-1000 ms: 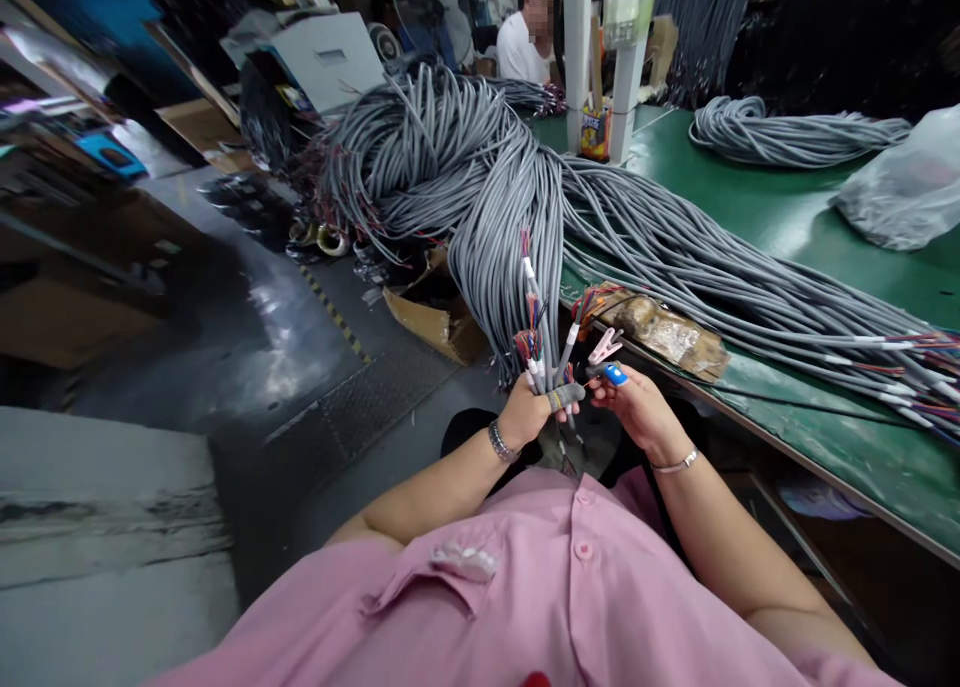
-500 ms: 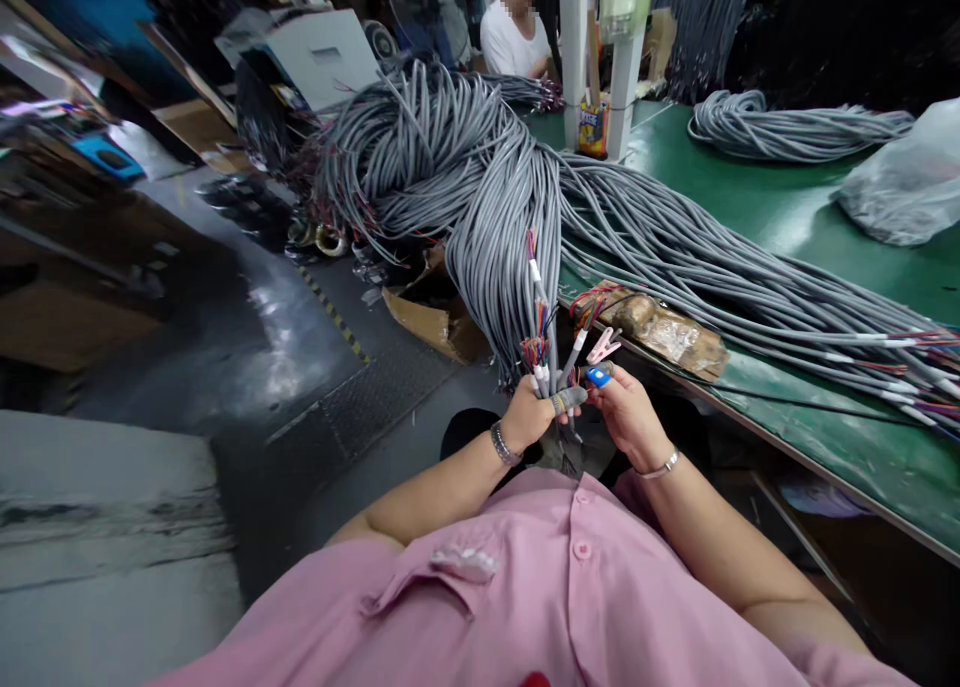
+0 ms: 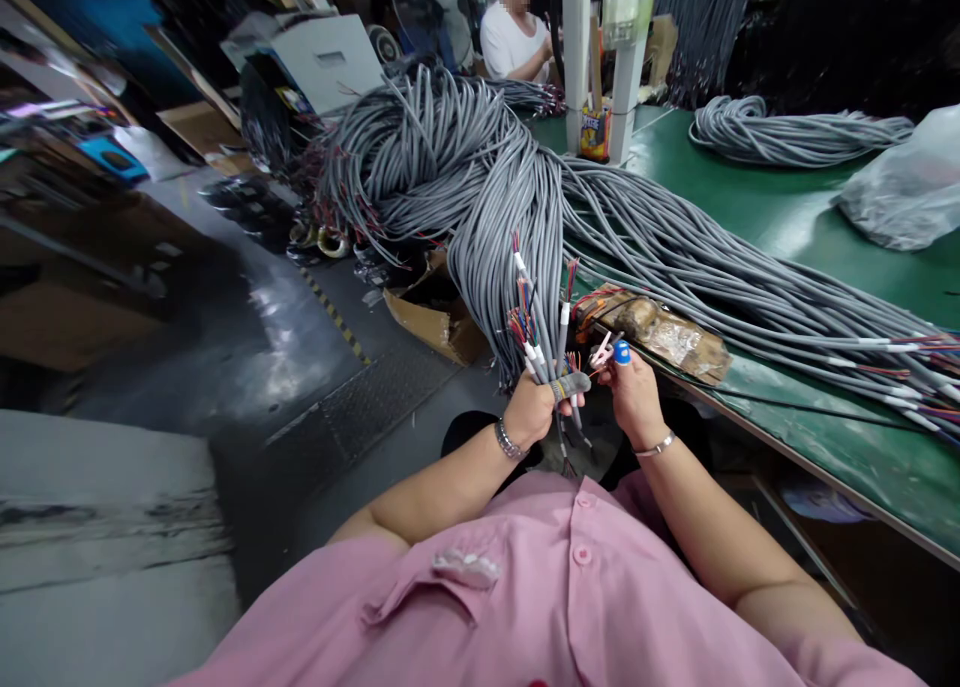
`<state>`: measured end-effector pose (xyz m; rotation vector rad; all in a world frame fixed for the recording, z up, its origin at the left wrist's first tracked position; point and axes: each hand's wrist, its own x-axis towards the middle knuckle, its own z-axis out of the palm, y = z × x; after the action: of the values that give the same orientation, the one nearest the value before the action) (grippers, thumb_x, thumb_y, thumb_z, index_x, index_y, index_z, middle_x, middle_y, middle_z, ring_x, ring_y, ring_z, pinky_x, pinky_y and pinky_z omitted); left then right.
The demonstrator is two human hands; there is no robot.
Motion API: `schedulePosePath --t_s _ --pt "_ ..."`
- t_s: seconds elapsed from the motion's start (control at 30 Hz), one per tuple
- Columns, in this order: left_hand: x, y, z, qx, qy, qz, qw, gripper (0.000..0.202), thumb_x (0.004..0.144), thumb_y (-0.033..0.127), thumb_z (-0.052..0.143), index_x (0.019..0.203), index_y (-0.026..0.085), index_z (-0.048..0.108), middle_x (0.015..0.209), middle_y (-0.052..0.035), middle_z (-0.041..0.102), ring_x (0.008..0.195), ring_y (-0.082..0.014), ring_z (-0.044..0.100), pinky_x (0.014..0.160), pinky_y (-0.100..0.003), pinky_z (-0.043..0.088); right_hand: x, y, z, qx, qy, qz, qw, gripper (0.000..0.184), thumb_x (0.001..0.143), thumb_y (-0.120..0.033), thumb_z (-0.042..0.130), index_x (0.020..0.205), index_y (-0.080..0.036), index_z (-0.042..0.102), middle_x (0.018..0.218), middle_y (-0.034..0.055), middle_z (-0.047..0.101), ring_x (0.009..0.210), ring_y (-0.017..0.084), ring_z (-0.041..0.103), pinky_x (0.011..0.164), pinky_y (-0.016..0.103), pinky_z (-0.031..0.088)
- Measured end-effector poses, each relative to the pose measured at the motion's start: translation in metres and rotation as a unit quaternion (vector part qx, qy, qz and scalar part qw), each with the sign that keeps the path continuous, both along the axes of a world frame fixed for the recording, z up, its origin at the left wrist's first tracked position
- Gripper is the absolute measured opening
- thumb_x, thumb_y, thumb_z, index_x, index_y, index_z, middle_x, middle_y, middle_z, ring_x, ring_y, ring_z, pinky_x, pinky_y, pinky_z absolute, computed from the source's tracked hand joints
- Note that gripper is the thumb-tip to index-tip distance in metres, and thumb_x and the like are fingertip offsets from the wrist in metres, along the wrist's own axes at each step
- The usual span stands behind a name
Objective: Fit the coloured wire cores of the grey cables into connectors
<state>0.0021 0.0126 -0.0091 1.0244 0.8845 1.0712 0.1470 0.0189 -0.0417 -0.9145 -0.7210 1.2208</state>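
Observation:
My left hand (image 3: 531,407) is wrapped round several grey cables (image 3: 546,367) whose ends fan upward, with white bands and bared coloured wires. A grey cover sits on its thumb, lying across the cables. Just to the right, my right hand (image 3: 636,399) is pinched, its thumb tip in a blue cover (image 3: 622,352). A thin orange wire (image 3: 595,372) runs from the cables to its fingertips, which partly hide it. Close behind those fingers is a pink clip (image 3: 602,350), by the edge of a wooden board (image 3: 686,345).
A large heap of grey cables (image 3: 420,147) spreads over the green table (image 3: 795,207) and hangs over its near edge. An open cardboard box (image 3: 420,317) stands below. Beyond a white post (image 3: 576,57) sits a person in a white shirt (image 3: 511,42). A plastic bag (image 3: 907,182) lies at right.
My right hand has drawn slightly right, away from the cables, and its blue-covered thumb now points up. The cable ends in my left hand have shifted and spread a little.

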Motion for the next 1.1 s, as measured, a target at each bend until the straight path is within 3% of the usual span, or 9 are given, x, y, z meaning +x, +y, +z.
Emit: schedulePosePath --t_s 0.07,0.2,0.33,0.43,0.57,0.73,0.93,1.1 --pt "0.001 0.000 -0.001 -0.002 0.008 0.001 1.000 0.031 0.065 0.036 0.077 0.060 0.011 0.060 0.053 -0.0025 0.062 0.037 -0.0064 0.048 0.037 -0.019 0.034 -0.002 0.002 -0.002 -0.002 0.007 -0.012 1.000 0.046 0.082 -0.063 0.055 0.076 -0.019 0.068 0.070 0.0013 0.065 0.056 0.010 0.052 0.055 0.024 0.045" --pt "0.003 0.001 -0.003 -0.002 0.022 0.000 1.000 0.032 0.064 0.037 0.078 0.058 0.012 0.060 0.052 -0.0020 0.061 0.036 -0.0058 0.047 0.036 -0.018 0.033 -0.002 0.007 -0.001 -0.041 0.132 0.066 0.988 0.043 0.077 -0.062 0.063 0.082 -0.019 0.068 0.074 0.0022 0.068 0.058 0.012 0.057 0.055 0.026 0.049" --pt "0.005 0.001 -0.005 0.008 0.037 -0.011 0.999 0.031 0.066 0.036 0.077 0.059 0.012 0.060 0.052 -0.0020 0.062 0.036 -0.0057 0.047 0.036 -0.018 0.033 -0.003 0.011 0.002 -0.046 0.191 0.046 0.979 0.034 0.072 -0.052 0.074 0.079 -0.019 0.067 0.076 0.0014 0.069 0.060 0.012 0.058 0.057 0.025 0.050" --pt "0.005 0.000 -0.004 0.006 0.052 -0.015 0.999 0.030 0.066 0.037 0.077 0.060 0.012 0.062 0.052 -0.0019 0.062 0.036 -0.0056 0.046 0.036 -0.018 0.034 -0.003 0.009 0.002 -0.054 0.206 0.062 0.975 0.038 0.074 -0.057 0.070 0.080 -0.020 0.066 0.076 0.0012 0.069 0.063 0.013 0.060 0.059 0.027 0.051" --pt "0.000 -0.002 -0.004 0.005 0.035 -0.008 0.999 0.029 0.066 0.037 0.077 0.062 0.012 0.062 0.053 -0.0016 0.062 0.037 -0.0057 0.047 0.036 -0.018 0.034 0.000 0.002 0.001 -0.056 0.212 0.119 0.968 0.052 0.077 -0.071 0.055 0.081 -0.020 0.066 0.080 0.0026 0.069 0.064 0.012 0.060 0.060 0.027 0.052" --pt "-0.006 -0.008 -0.008 0.020 0.011 0.022 0.999 0.027 0.066 0.035 0.077 0.066 0.012 0.063 0.054 -0.0016 0.063 0.038 -0.0061 0.048 0.037 -0.018 0.036 0.007 0.000 0.002 -0.074 0.202 0.147 0.966 0.050 0.078 -0.070 0.055 0.085 -0.021 0.065 0.081 0.0022 0.069 0.064 0.013 0.061 0.061 0.026 0.052" --pt "0.004 -0.011 -0.008 0.019 -0.012 0.086 0.996 0.026 0.067 0.035 0.076 0.069 0.012 0.063 0.055 -0.0003 0.062 0.038 -0.0057 0.048 0.037 -0.018 0.035 0.006 0.001 0.011 -0.065 0.173 0.109 0.977 0.029 0.080 -0.048 0.067 0.088 -0.020 0.067 0.085 0.0019 0.070 0.064 0.011 0.059 0.059 0.023 0.051" --pt "0.014 -0.011 -0.002 0.011 -0.011 0.102 0.995 0.027 0.067 0.035 0.077 0.068 0.013 0.061 0.055 0.0007 0.062 0.039 -0.0057 0.048 0.038 -0.019 0.035 -0.001 0.001 0.008 -0.048 0.159 0.083 0.983 0.040 0.079 -0.058 0.063 0.082 -0.019 0.068 0.083 0.0030 0.070 0.063 0.011 0.058 0.057 0.023 0.051"
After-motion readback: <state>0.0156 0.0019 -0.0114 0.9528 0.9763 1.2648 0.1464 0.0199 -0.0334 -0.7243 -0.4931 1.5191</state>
